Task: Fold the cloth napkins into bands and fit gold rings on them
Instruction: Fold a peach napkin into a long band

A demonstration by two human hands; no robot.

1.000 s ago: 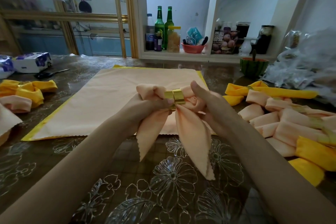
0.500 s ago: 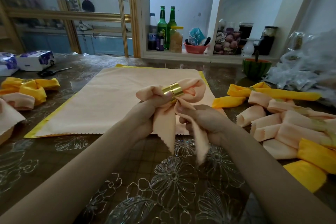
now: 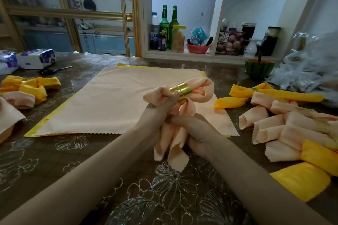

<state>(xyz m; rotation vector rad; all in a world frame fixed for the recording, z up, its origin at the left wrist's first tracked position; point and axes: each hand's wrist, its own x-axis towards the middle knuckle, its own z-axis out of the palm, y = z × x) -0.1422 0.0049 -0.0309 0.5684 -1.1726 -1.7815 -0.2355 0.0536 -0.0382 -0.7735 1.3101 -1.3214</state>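
Observation:
A peach napkin (image 3: 202, 90), folded into a band and looped like a bow, is held up above the table's middle. A gold ring (image 3: 182, 90) sits around its centre. My left hand (image 3: 161, 109) grips the napkin at the ring, thumb against the metal. My right hand (image 3: 193, 129) is closed around the two hanging tails (image 3: 173, 150) just below. Under them a flat peach napkin (image 3: 117, 100) lies spread over a yellow one (image 3: 41, 124).
Ringed peach and yellow napkins (image 3: 292, 126) are heaped at the right, a few more (image 3: 27, 87) at the left. Scissors (image 3: 53, 70) and tissue packs (image 3: 36, 58) lie far left. A watermelon-shaped bowl (image 3: 258, 68) and crumpled plastic bags (image 3: 307, 71) stand back right.
My right hand left the napkin's loop beside the ring and came down to clasp the hanging tails. The napkin has been lifted and turned more upright.

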